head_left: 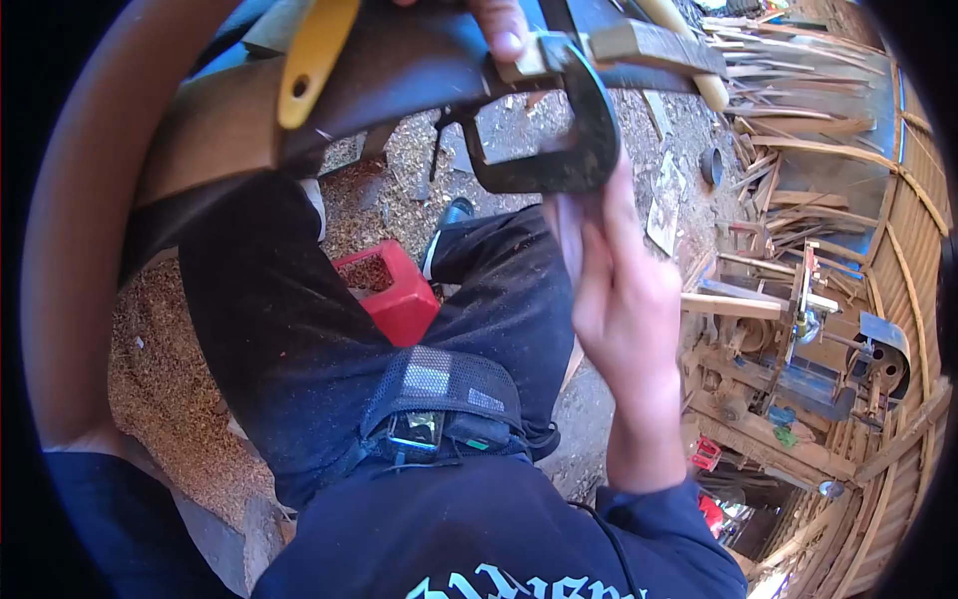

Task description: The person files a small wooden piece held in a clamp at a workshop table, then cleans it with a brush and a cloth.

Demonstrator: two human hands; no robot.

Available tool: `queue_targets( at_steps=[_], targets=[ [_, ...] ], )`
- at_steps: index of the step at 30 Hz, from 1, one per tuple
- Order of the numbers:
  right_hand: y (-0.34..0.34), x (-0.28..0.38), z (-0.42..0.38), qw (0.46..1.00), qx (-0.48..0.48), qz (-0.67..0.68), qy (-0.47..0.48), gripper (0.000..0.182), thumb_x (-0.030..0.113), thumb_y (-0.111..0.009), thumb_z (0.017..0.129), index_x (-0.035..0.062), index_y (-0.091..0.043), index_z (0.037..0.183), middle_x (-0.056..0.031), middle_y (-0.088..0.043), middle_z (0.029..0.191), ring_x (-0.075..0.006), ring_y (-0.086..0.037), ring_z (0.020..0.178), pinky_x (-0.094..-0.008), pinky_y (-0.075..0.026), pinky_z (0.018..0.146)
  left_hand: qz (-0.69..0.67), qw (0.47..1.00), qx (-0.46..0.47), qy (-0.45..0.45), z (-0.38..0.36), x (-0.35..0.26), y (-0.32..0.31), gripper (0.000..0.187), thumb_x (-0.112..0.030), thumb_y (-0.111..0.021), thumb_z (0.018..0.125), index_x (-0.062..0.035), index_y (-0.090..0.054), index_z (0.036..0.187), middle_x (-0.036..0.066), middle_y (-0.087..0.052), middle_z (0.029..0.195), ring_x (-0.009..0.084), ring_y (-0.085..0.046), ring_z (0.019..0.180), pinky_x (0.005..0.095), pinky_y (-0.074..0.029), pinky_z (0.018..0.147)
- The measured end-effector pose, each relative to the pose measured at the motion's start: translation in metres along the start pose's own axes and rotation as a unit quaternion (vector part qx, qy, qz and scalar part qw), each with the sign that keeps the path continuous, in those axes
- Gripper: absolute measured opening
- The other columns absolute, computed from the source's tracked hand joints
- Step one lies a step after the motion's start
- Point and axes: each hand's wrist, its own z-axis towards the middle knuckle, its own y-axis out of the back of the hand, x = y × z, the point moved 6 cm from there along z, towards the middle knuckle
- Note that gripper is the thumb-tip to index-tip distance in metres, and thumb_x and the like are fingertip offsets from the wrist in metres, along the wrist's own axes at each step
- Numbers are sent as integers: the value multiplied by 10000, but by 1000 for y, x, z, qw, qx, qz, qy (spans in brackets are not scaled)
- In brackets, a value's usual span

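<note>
My right hand (629, 290) grips a dark C-clamp (589, 150) by its curved frame. The clamp sits at the edge of a dark curved panel (399, 70), its upper end against a small pale wooden block (536, 58). Of my left hand (501, 28) only the fingertips show at the top edge, pressed on that block; the rest is out of frame. A yellow handle with a hole (314, 65) lies on the panel to the left. Right of the clamp is another wooden piece (654, 50).
Wood shavings (190, 369) cover the floor. A red plastic container (399, 295) stands between my legs. Scrap boards (808, 120) are piled along the right, near a machine with a wheel (883, 364). A brown wooden block (215, 130) lies at left.
</note>
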Motion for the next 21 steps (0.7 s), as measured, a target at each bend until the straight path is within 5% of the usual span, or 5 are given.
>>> queue_targets(
  at_steps=[4, 7, 13, 21],
  targets=[
    [-1, 1, 2, 997, -38, 9, 63, 389, -20, -551, 975, 14, -580, 1362, -234, -674, 805, -397, -688, 641, -412, -505, 564, 12, 1000, -12, -11, 0, 0, 2, 612, -567, -921, 650, -12, -662, 636, 74, -645, 551, 169, -647, 487, 280, -530, 455],
    [-5, -9, 33, 999, 45, 2, 27, 388, -9, -550, 981, 53, -592, 1362, -214, -696, 832, -392, -687, 656, -402, -504, 574, 4, 1000, -21, -3, 5, 0, -3, 601, -552, -939, 639, -18, -665, 620, 77, -646, 552, 164, -643, 481, 278, -523, 446],
    [1, 1, -8, 1000, -5, -13, 21, 503, -7, -522, 1002, -4, -476, 1502, -210, -721, 916, -345, -707, 665, -344, -553, 649, 5, 1000, -17, -2, 4, 2, -4, 600, -562, -932, 654, -21, -677, 612, 70, -637, 544, 157, -638, 476, 273, -509, 440],
    [14, -3, 22, 992, 84, -91, 17, 546, -25, -538, 986, 32, -464, 1524, -257, -669, 844, -359, -704, 655, -386, -517, 598, -13, 1000, -17, 0, 18, 12, -8, 571, -512, -949, 653, -38, -645, 561, 57, -600, 500, 148, -588, 420, 264, -454, 389]
  ],
)
